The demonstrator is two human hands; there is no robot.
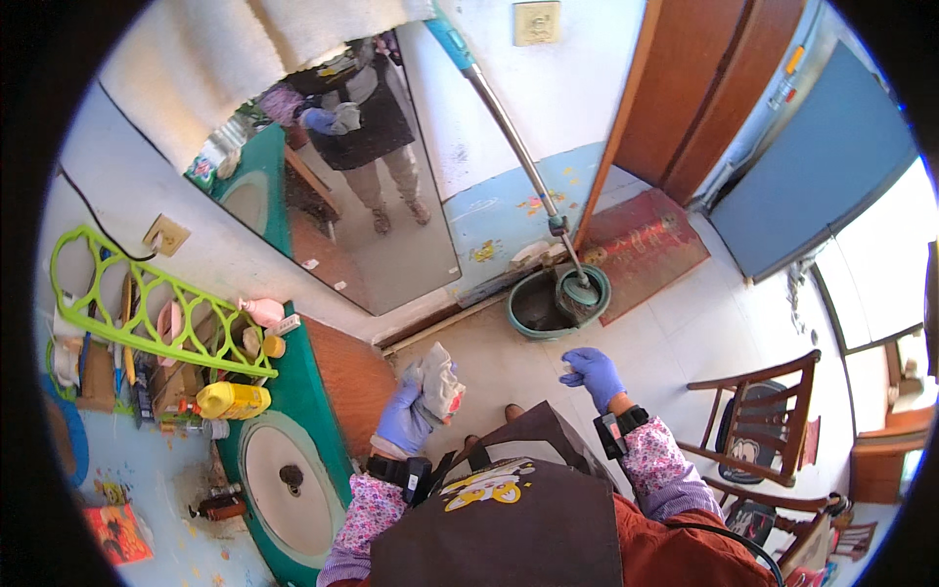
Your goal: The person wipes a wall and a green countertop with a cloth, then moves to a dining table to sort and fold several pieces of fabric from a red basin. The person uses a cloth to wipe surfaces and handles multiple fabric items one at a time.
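Note:
In a blue-violet glove, my left hand (404, 419) is closed around a crumpled, greyish-white cloth (441, 383) with a few reddish spots. It is in front of the wooden side of the green washstand. My right hand (593, 376), gloved the same way, is apart from it to the right, over the pale floor. Its fingers are curled together, and a small whitish bit shows at their tips, too small to name. A tall wall mirror (381, 186) ahead reflects my body and a gloved hand with the cloth.
Left, a green counter (311, 430) holds an oval sink (284, 494), a yellow bottle (233, 400) and a lime-green rack (161, 311). Ahead, a mop (514, 137) leans in a dark green bucket (521, 330) beside a red mat (650, 249). Wooden chairs (758, 421) stand right.

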